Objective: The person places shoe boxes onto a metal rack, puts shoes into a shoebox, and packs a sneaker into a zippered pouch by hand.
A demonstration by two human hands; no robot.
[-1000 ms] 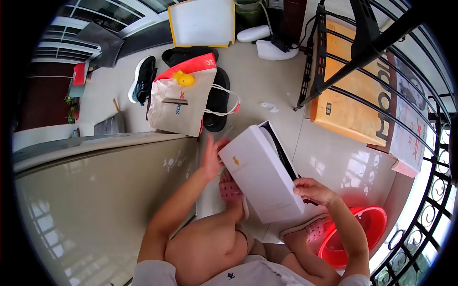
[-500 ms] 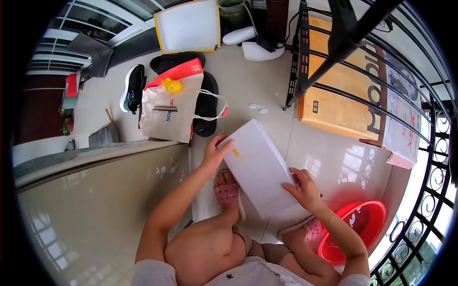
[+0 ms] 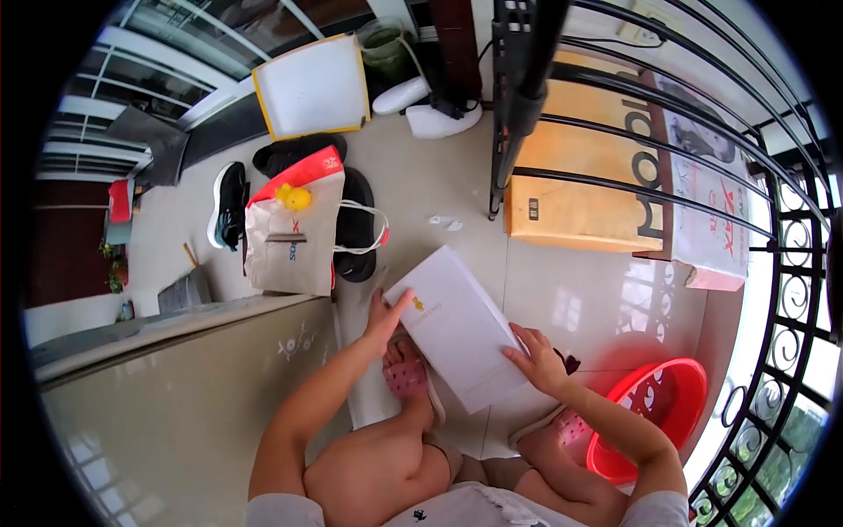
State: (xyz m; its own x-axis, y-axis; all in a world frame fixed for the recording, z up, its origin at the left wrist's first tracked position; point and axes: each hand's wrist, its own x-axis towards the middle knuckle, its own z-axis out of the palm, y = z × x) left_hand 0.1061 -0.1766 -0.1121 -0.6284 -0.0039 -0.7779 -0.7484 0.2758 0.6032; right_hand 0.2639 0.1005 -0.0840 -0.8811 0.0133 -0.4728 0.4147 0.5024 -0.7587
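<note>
A flat white box (image 3: 458,338) with a small gold emblem and faint lettering on its upper face is held between my two hands, slanted above the floor and my feet. My left hand (image 3: 386,318) grips its left edge near the emblem, thumb on top and fingers mostly hidden beneath. On the opposite long edge, my right hand (image 3: 537,358) holds the box with the thumb over the top face. A dark object (image 3: 571,361) shows partly behind my right hand; I cannot make out its kind.
A paper bag (image 3: 266,263) with a yellow toy duck (image 3: 294,197) lies beyond, among dark shoes (image 3: 230,206). A red basin (image 3: 602,443) stands by my right foot. Large boxes (image 3: 597,176) sit under a black metal rack (image 3: 527,105). A beige panel (image 3: 193,395) stands left.
The box has turned slightly in my hands, so its emblem and lettering show more clearly. My view has shifted, and the background sits lower and further left.
</note>
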